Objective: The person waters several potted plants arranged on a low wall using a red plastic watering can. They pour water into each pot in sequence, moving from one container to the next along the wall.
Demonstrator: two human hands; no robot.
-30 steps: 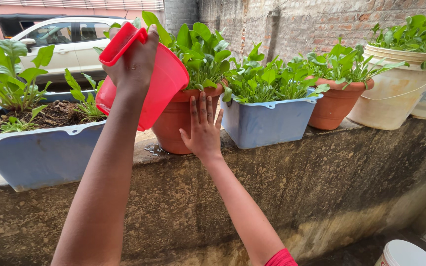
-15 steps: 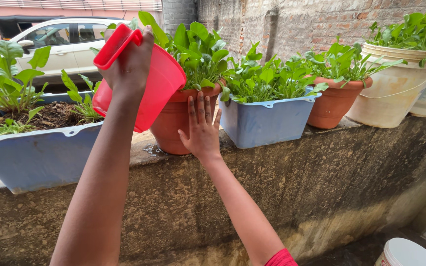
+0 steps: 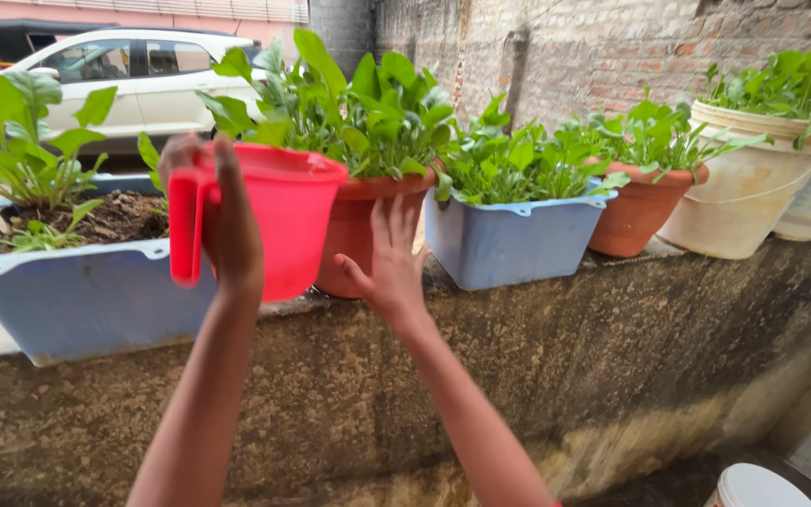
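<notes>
Now: a red jug held up by a row of potted plants on a wall ledge.
Left hand (image 3: 222, 221) is closed around the handle of the red jug (image 3: 279, 216) (upright, beside the blue planter (image 3: 68, 291)); right hand (image 3: 389, 263) lies open, fingers spread, against the clay pot (image 3: 368, 225).

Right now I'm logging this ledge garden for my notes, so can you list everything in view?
mug: 1, red plastic, held upright before the clay pot
clay pots: 2, terracotta, on the wall ledge
trough planters: 2, blue, leafy greens
buckets: 2, cream, far right
white tub: 1, on the ground
car: 1, white, behind
concrete wall: 1, grey
left hand: grips the mug handle
right hand: fingers spread on the clay pot
</notes>
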